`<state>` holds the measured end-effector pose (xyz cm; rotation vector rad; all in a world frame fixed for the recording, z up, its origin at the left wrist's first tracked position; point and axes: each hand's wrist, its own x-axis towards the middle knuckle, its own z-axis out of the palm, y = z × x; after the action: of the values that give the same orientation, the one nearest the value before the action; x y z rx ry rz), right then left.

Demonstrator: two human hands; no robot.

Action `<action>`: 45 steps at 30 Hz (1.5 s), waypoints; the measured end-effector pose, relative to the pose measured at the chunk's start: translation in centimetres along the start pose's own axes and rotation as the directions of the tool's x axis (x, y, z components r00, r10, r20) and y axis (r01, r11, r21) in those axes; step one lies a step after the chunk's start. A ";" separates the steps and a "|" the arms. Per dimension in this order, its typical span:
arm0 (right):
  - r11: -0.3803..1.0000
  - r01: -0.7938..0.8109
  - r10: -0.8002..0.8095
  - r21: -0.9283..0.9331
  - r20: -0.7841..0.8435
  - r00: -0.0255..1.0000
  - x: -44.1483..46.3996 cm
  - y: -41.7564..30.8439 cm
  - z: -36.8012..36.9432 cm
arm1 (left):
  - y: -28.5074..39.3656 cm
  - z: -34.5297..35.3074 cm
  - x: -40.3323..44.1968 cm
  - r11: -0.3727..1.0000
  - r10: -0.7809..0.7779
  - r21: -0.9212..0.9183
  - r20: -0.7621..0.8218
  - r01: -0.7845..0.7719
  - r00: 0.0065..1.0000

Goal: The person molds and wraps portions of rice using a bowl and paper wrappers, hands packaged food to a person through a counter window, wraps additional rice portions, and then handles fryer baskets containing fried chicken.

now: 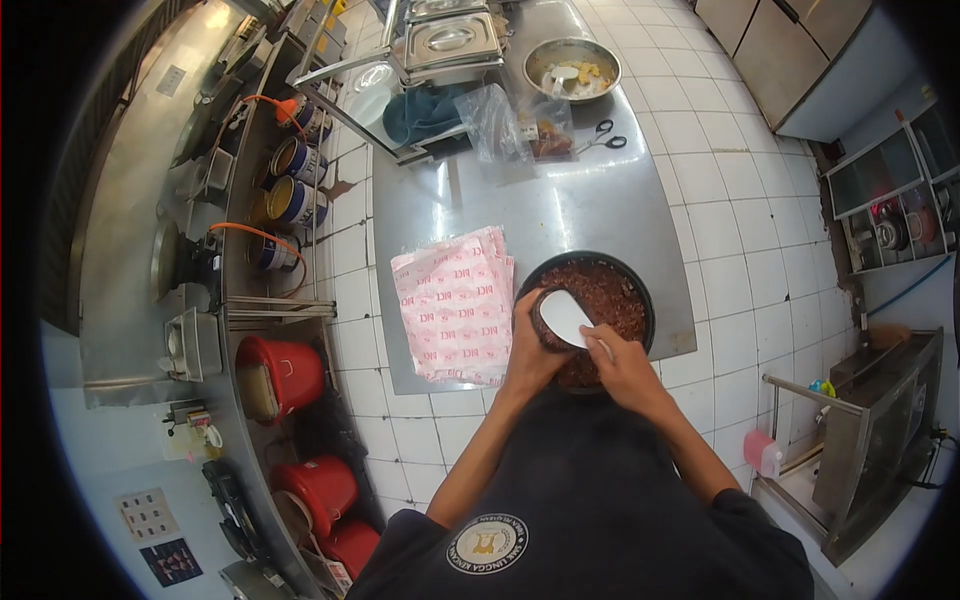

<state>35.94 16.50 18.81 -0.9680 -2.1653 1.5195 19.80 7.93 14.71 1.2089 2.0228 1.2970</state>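
Note:
A round dark-rimmed pan (pixel 648 300) of reddish-brown grainy food (pixel 598 285) stands at the near edge of the steel table. Over its left side, my left hand (pixel 532 350) curves around a small round container, mostly hidden by the hand and the paddle. My right hand (pixel 622 370) grips a white rice paddle (pixel 566 318), its flat blade lying over that container. Left of the pan is a stack of white paper sheets with red print (pixel 455 305).
Farther back on the steel table (pixel 600 210) are plastic bags (pixel 495 125), scissors (pixel 605 138), a metal bowl with a utensil (pixel 572 70) and lidded steel trays (pixel 450 40). Shelves with cans (pixel 295 200) and red buckets (pixel 285 375) stand left.

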 end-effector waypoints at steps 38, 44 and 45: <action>0.857 0.159 -0.368 -0.490 -0.367 0.854 10.1 -5.8 23.7 | -22.7 -23.7 -8.2 0.788 0.107 0.549 0.322 -0.278 0.941; 0.661 -0.519 -0.078 -0.543 -0.737 0.672 6.8 -3.4 14.8 | -25.2 -26.0 -6.7 0.862 0.180 0.355 0.454 -0.362 0.872; 0.690 -0.430 -0.167 -0.583 -0.706 0.689 6.6 -4.1 15.1 | -25.5 -26.3 -6.2 0.845 0.161 0.368 0.516 -0.387 0.842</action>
<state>20.68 9.69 16.03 -1.6589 -2.0330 0.0891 -7.47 -14.75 3.63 1.8915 1.8733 0.5340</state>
